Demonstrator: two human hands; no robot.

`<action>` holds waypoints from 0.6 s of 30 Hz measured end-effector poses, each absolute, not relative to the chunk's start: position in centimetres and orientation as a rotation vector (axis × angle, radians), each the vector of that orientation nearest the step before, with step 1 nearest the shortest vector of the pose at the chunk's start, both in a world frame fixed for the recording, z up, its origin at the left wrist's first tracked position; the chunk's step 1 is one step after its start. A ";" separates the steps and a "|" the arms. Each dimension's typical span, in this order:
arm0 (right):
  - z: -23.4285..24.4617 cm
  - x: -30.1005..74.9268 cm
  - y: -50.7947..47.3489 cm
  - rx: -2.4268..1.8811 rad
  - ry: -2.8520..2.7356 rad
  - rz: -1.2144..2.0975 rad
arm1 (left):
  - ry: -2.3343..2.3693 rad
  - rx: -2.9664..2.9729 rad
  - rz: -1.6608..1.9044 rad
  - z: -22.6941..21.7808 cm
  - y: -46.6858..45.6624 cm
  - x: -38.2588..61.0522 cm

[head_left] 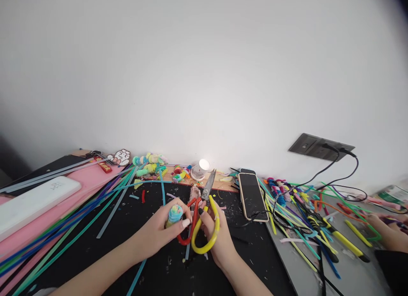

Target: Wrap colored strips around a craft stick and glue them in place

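Note:
My left hand (156, 230) is closed around a fuzzy blue and yellow coil (175, 213), whose rounded top shows between thumb and fingers. Beside it, my right hand (218, 232) grips scissors (208, 192) with one red and one yellow handle loop. The blades point up and away, toward the wall. My left thumb lies close to the red loop; whether it touches is unclear. Just past the hands, a small pinkish clear item (195, 193) is partly hidden by the scissors. A white paper cup (200, 169) stands behind, by the wall.
Long coloured strips (105, 196) fan across the left, beside a white box (38, 204) on a pink surface. A phone (253, 196) lies right of my hands. Farther right are pliers (346, 240), cables and fuzzy sticks. Another person's hand (387, 234) is at the right edge.

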State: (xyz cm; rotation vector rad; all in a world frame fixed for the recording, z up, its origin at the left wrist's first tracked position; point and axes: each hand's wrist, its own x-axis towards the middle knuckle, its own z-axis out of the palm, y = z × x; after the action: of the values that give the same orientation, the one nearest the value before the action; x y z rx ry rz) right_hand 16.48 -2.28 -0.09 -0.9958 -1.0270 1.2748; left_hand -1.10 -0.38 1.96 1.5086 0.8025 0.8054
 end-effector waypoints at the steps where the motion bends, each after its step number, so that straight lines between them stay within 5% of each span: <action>1: -0.1 16.5 -2.2 -0.986 -1.006 1.279 | 0.739 1.402 0.845 1.8 -0.2 -1.2; 8: 0.6 16.8 -2.3 -0.980 -0.940 1.324 | 0.437 0.795 0.900 1.6 1.0 -2.0; 18: 0.6 16.9 -1.5 -1.152 -1.115 0.975 | 0.379 0.717 0.867 1.5 1.0 -2.2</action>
State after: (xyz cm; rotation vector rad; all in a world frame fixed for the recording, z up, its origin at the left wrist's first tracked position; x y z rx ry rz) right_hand 16.93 -1.50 0.61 -1.1524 -1.1151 0.9753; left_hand -2.24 0.96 1.54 0.7165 0.3787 0.8667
